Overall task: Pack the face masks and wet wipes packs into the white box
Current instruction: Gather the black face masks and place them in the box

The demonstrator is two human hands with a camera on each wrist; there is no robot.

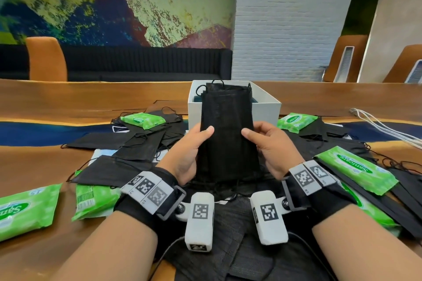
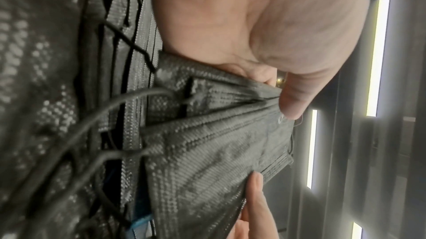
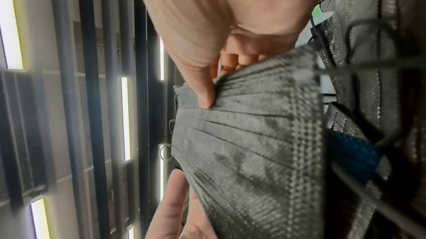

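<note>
Nearest the camera, a stack of black face masks is held upright between both hands, above the loose black masks spread on the wooden table. The left hand pinches the stack's left edge, thumb on the front face and fingers curled behind; the right hand pinches the right edge the same way. In the wrist views each thumb is seen pressed into the pleats, with the opposite hand's fingers at the far edge. The 2-sided grip is judged to keep the layers squared and the ear loops gathered for insertion.

At mid-distance, 6 green wet wipes packs are counted on the table, among them one at the near left, one at the near right and one at the far left; none is packed.

Beyond, the white box stands open directly behind the stack. The stack's top edge overlaps the box opening in the head view; whether it has entered cannot be told.
</note>
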